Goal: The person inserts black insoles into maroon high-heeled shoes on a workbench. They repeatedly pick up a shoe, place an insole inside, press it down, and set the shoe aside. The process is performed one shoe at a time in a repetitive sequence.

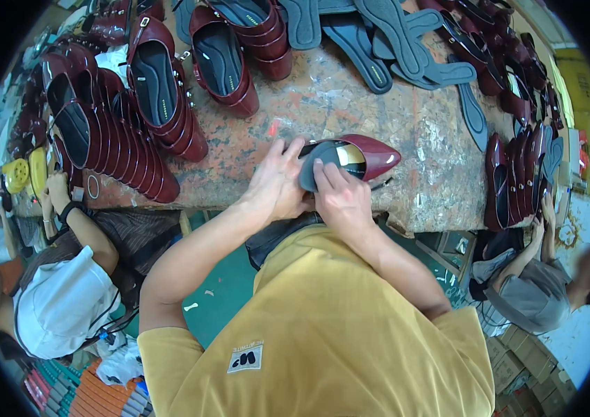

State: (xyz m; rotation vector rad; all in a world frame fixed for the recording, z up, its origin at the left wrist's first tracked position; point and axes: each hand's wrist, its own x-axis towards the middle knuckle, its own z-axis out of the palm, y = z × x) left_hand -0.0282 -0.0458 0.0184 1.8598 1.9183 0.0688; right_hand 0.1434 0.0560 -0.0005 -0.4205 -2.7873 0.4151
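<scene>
- Scuffed, paint-stained workbench (pixel 423 191) spans the upper half of the view, with a green floor (pixel 218 278) below its near edge and cardboard boxes (pixel 517 358) at the lower right
- Near the middle of the bench's front edge is a burgundy pointed shoe (pixel 380 156), its glossy toe aimed to the right and a gold-coloured patch showing inside the opening
- Left hand (pixel 280 181) is closed around the heel end of that shoe, though the far side of its grip is hidden
- Right hand (pixel 342 198) grips a dark grey insole (pixel 307 178) with bent fingers, over the rear part of the shoe's opening; the thumb's exact hold cannot be told
- Stacked burgundy shoes (pixel 118 139) fill the bench's left side, the uppermost ones showing dark insoles
- Loose grey insoles (pixel 406 45) lie overlapping at the far side, and a row of upright burgundy shoes (pixel 510 177) stands at the right end
- One co-worker in white (pixel 66 299) sits at the left, another in grey (pixel 535 299) at the right, with hands near the shoes there
</scene>
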